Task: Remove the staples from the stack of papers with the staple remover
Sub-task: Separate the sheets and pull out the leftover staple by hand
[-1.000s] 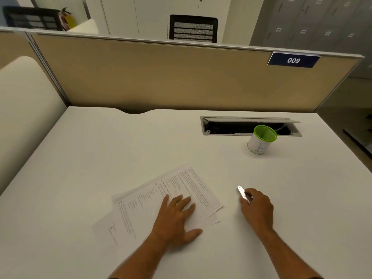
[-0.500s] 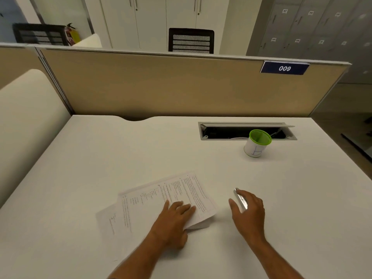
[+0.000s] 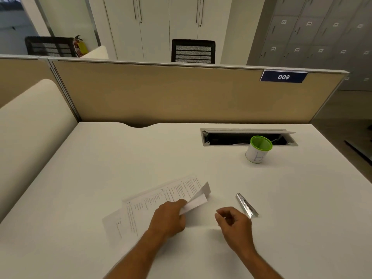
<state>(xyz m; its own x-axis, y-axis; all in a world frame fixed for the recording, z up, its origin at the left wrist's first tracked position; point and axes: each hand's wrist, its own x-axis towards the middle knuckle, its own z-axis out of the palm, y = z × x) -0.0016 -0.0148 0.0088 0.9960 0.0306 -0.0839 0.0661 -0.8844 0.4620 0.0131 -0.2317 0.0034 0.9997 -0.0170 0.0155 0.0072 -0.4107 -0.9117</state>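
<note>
A stack of printed papers [image 3: 157, 200] lies slanted on the white desk [image 3: 100, 158]. My left hand [image 3: 168, 217] pinches the stack's right corner and curls it up off the desk. The metal staple remover [image 3: 246, 205] lies flat on the desk, to the right of the papers. My right hand [image 3: 234, 223] hovers just left of and below the remover, fingers loosely curled, holding nothing; whether it touches the remover I cannot tell. No staple is visible at this size.
A white cup with a green rim [image 3: 258, 149] stands at the back right, in front of an open cable tray [image 3: 247, 136]. A beige partition [image 3: 181, 93] closes the desk's far edge. A cream panel [image 3: 30, 127] rises on the left.
My right hand let go of the staple remover and drew back towards me; the remover now lies on the desk. My left hand went from pressing flat on the papers to lifting their right corner.
</note>
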